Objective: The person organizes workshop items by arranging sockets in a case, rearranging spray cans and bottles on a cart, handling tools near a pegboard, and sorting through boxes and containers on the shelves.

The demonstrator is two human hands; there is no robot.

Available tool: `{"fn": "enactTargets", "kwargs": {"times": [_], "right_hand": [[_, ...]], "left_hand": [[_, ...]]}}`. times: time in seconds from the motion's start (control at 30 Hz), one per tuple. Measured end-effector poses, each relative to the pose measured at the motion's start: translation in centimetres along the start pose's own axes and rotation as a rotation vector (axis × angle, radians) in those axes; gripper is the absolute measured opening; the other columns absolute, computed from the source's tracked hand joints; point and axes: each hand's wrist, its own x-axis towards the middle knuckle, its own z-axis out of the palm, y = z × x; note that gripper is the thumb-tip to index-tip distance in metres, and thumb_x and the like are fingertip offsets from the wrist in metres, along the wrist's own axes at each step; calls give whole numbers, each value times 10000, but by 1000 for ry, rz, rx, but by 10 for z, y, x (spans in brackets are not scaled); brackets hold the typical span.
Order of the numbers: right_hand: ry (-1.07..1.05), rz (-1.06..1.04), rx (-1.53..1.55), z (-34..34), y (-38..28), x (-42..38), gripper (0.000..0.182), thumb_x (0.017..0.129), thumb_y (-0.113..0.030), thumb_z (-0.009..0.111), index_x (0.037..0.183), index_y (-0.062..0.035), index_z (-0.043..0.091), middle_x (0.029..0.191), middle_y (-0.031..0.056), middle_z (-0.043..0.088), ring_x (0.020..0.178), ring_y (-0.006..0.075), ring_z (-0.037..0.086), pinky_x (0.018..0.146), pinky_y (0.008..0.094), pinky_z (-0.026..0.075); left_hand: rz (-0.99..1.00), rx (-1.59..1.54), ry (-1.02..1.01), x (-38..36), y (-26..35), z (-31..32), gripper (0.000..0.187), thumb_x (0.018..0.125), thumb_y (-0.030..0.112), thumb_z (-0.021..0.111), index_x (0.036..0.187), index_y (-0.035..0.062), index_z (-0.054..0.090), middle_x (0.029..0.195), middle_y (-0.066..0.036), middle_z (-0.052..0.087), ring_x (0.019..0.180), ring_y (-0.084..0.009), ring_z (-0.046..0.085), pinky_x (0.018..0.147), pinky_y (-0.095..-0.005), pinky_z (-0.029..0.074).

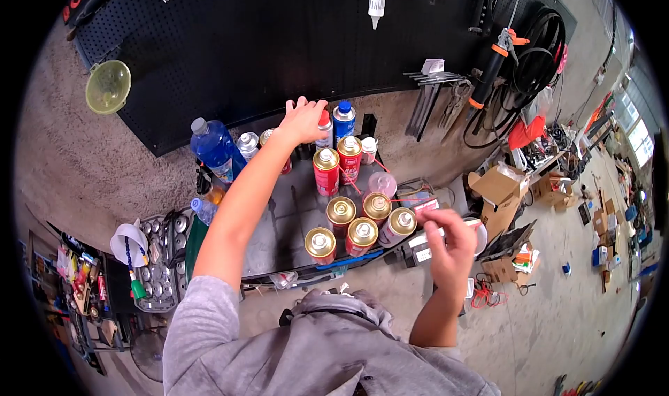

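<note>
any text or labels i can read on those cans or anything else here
None can be read.
The spray cans have red labels, with print too blurred to read.
The blue bottle has a label too small to read.
The small white tag by the right hand is blurred.
The cardboard boxes show no legible print.

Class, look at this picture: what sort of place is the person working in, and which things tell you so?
Most likely a garage or home workshop: a black pegboard hung with tools, a shelf crowded with spray cans, and cardboard boxes strewn over the concrete floor.
</note>
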Motion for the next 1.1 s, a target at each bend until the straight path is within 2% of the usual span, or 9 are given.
{"fn": "enactTargets", "kwargs": {"times": [0.1,0.23,0.27,0.33,0.43,0.5,0.6,0.87,1.1], "right_hand": [[-17,63,72,-22,5,50,155,1008,-25,688,1131,45,752,1050,111,797,1017,183,756,897,307,566],[-313,166,124,-21,58,161,287,1042,-112,726,1291,28,717,1206,86,775,1142,165,732,989,306,566],[-393,88,76,-9,97,189,354,1014,-149,765,1322,16,715,1238,93,779,1155,172,724,995,317,570],[-544,68,-82,28,141,230,511,965,-228,821,1401,-1,681,1316,129,762,1152,205,726,1020,373,585],[-690,17,-155,93,197,266,717,870,-320,901,1464,-15,640,1472,212,658,1264,329,705,1055,443,588],[-745,-79,-214,126,215,281,768,835,-329,916,1467,0,629,1464,237,660,1326,373,668,1129,450,540],[-821,-129,-238,157,228,291,809,783,-326,931,1453,15,633,1450,255,663,1362,386,641,1175,450,502],[-848,-198,-325,166,232,297,770,748,-339,912,1386,22,677,1405,255,673,1338,407,636,1148,452,517],[-698,-192,-386,134,249,306,763,730,-380,905,1331,45,704,1306,261,722,1255,404,690,1101,453,543]], "left_hand": [[6,-46,101,-7,11,-18,863,802,401,860,1538,74,550,1420,-182,671,1370,-348,521,1134,-554,349],[23,46,81,-9,22,-29,827,807,363,833,1525,58,559,1374,-191,682,1361,-358,525,1130,-559,354],[12,78,70,-8,21,-24,837,792,365,845,1517,57,563,1358,-189,691,1349,-363,535,1109,-557,361],[-67,105,-24,-4,19,-17,850,770,364,862,1507,55,570,1347,-191,700,1336,-367,544,1086,-562,369],[-116,88,-34,1,14,-7,763,758,356,864,1415,64,608,1296,-169,733,1311,-366,559,1069,-570,372],[-140,46,-42,3,15,-4,660,752,342,862,1316,89,631,1229,-138,763,1292,-361,572,1061,-569,373],[-159,62,-100,5,17,-5,647,741,324,865,1304,102,636,1218,-136,766,1287,-361,574,1056,-565,373],[-124,-45,-29,10,18,-3,644,721,317,866,1300,85,705,1192,-153,762,1266,-337,588,1067,-505,384],[-123,-82,-28,27,34,-9,559,725,331,849,1209,72,741,1143,-166,745,1232,-334,601,1056,-483,403]]}}
